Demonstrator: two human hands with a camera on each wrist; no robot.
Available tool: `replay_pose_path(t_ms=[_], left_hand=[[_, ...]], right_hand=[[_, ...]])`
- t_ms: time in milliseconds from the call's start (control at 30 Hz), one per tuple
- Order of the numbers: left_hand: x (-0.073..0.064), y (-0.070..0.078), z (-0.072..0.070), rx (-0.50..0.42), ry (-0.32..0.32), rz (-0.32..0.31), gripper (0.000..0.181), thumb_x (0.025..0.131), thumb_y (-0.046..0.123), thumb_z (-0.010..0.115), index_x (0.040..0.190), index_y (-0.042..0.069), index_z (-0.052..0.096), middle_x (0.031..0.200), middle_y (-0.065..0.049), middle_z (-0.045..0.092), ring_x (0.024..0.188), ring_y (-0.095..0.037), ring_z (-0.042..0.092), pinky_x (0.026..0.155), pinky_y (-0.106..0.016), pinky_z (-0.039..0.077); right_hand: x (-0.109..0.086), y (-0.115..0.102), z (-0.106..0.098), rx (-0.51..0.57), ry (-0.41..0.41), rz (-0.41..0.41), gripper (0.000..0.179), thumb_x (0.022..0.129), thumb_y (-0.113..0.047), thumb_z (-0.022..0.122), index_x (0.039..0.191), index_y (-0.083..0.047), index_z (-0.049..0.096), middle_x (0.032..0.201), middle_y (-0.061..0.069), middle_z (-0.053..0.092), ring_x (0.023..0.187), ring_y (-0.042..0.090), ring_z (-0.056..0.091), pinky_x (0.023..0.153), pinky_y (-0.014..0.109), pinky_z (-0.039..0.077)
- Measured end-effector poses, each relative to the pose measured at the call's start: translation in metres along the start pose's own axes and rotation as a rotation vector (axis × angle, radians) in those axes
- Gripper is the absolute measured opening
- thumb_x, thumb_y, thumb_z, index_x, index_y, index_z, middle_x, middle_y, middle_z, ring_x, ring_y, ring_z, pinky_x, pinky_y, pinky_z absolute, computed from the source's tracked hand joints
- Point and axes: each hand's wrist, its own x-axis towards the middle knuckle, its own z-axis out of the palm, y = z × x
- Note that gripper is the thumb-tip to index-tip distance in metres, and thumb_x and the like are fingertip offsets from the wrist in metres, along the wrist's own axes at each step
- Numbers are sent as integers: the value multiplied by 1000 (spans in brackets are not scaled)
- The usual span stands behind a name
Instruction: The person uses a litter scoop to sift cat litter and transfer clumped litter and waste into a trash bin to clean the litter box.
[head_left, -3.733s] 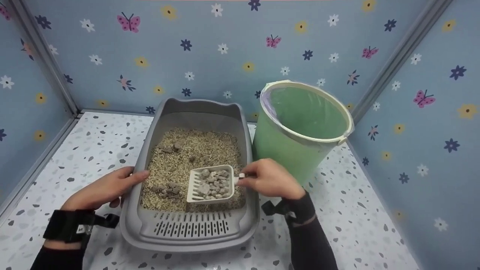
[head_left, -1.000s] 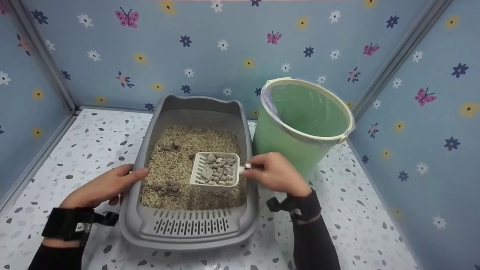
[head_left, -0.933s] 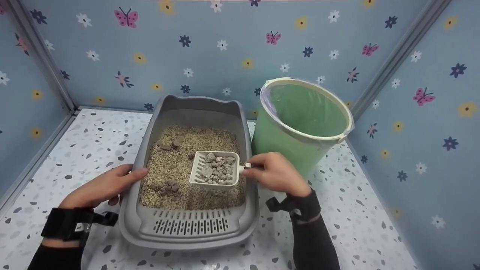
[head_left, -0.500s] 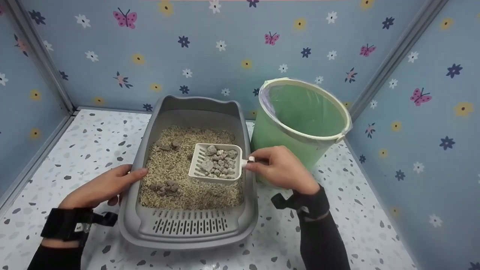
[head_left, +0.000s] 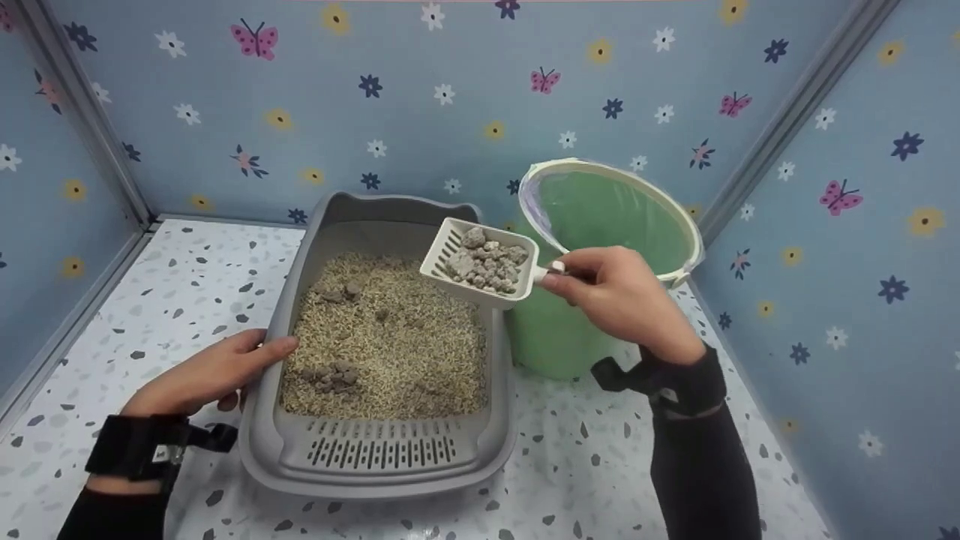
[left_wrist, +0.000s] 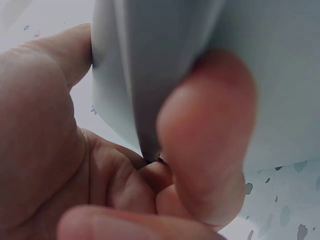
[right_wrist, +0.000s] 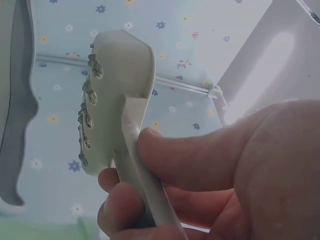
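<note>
A white slotted litter scoop [head_left: 441, 264] full of grey-brown clumps [head_left: 487, 262] hangs above the right rim of the grey litter box [head_left: 390, 480]. My right hand [head_left: 622, 296] grips its handle between thumb and fingers; the right wrist view shows the scoop's back [right_wrist: 117, 75] and handle [right_wrist: 150, 190]. My left hand [head_left: 210, 371] holds the box's left rim, thumb over the top and fingers beneath, as the left wrist view also shows around the grey rim [left_wrist: 135, 65]. Inside the box lie tan litter [head_left: 405, 352] and more clumps, at the front left [head_left: 334, 375] and back left [head_left: 337, 292].
A green bin [head_left: 559, 337] with a cream rim and a clear liner stands right of the box, partly behind my right hand. Flower-patterned panels [head_left: 420, 97] rise at the back and both sides. The floor [head_left: 585, 465] is white with grey specks.
My right hand has lifted the loaded scoop from over the litter up and right, to beside the bin. The scoop is now turned at an angle. My left hand stays on the rim.
</note>
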Motion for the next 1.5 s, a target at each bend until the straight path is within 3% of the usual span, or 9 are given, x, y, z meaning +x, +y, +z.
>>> replay_pose_path(t_ms=[300,600,733,967,1100,1300,1500], left_hand=[[1,0,1,-17,-2,3,54,119,51,50,128,-2,50,83,-10,66,49,-10,41,44,-26,38],[0,0,0,-32,-1,11,53,119,50,50,127,-3,51,83,-8,65,51,-11,43,45,-26,38],[2,-1,0,-32,-4,6,54,119,50,50,128,-3,51,83,-9,65,51,-11,43,45,-26,38],[1,-1,0,-19,-2,7,54,119,51,49,129,-3,50,83,-9,65,50,-11,42,45,-26,39],[0,-1,1,-21,1,8,53,119,50,49,127,-2,51,82,-8,64,50,-11,41,45,-26,39],[0,-1,2,-26,-8,13,54,119,50,49,127,-3,51,82,-9,65,50,-11,41,45,-26,39],[0,0,1,-28,-7,12,54,119,50,49,126,-3,50,81,-8,64,50,-10,41,45,-26,38]], right_hand=[[4,13,-44,-63,86,45,36,110,-39,75,87,-10,77,71,1,59,63,15,47,60,31,41],[4,36,-66,-125,116,141,45,109,-47,73,86,-9,76,69,0,59,58,14,45,56,32,40],[5,45,-74,-141,136,206,43,109,-47,73,93,-8,79,73,1,63,59,13,47,54,30,41],[8,56,-78,-238,183,244,38,109,-41,75,104,-4,83,77,2,66,61,16,52,54,31,43],[13,60,-77,-252,166,237,32,108,-33,77,106,-2,84,77,4,65,60,17,53,54,30,43],[15,65,-76,-285,115,240,27,108,-26,76,96,-3,80,70,3,59,60,18,54,56,32,46],[14,67,-76,-325,113,207,22,109,-16,72,92,-2,76,73,6,61,61,20,52,61,35,44]])
